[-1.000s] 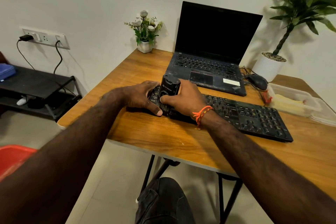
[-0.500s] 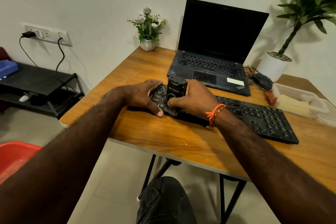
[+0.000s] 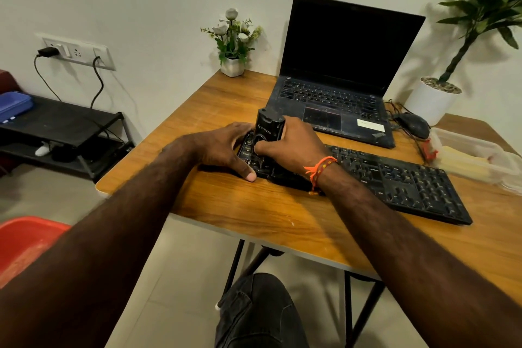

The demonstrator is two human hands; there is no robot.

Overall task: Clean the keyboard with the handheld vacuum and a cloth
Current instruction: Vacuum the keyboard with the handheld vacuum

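A long black keyboard (image 3: 395, 181) lies across the wooden table (image 3: 254, 212). A small black handheld vacuum (image 3: 268, 127) stands upright on the keyboard's left end, its nozzle hidden among the keys. My right hand (image 3: 293, 147) is wrapped around the vacuum's body, thumb on its front button. My left hand (image 3: 226, 147) rests on the keyboard's left edge, fingers curled over it and thumb on the table. No cloth shows clearly; something pale lies in the plastic container (image 3: 474, 155).
An open black laptop (image 3: 339, 87) sits behind the keyboard, with a mouse (image 3: 413, 124) and cables to its right. A small flower pot (image 3: 233, 65) and a big potted plant (image 3: 435, 99) stand at the back. A red chair (image 3: 25, 246) and black shelf (image 3: 65, 127) are left.
The vacuum and my right hand have slid a little to the right along the keyboard's left end. My left hand stays on the keyboard's edge.
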